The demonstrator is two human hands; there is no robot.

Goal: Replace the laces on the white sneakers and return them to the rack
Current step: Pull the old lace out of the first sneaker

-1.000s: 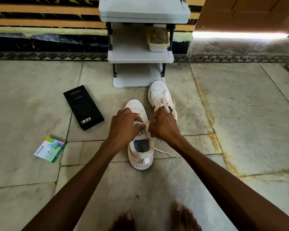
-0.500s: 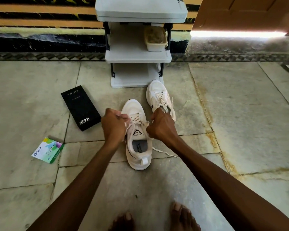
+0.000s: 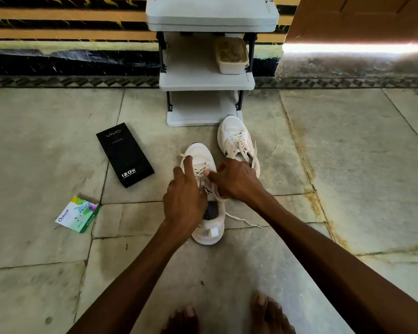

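Two white sneakers lie on the stone floor in front of a grey shoe rack [image 3: 206, 79]. The near sneaker [image 3: 209, 233] points its toe at the rack, and both my hands work over its tongue. My left hand [image 3: 184, 198] holds a white lace [image 3: 243, 220] looped over its raised index finger. My right hand [image 3: 237, 179] pinches the lace near the upper eyelets. One loose lace end trails on the floor to the right of the shoe. The far sneaker [image 3: 232, 131] sits laced by the rack's foot, partly behind my right hand.
A black phone box [image 3: 124, 154] lies to the left of the sneakers, and a small green and white packet [image 3: 77, 214] lies further left. A beige container [image 3: 231, 55] stands on the rack's middle shelf. My bare feet [image 3: 268, 314] show at the bottom edge.
My left hand moved right, back over the shoe's tongue, with its index finger now raised and the lace looped on it. My right hand stayed at the eyelets.
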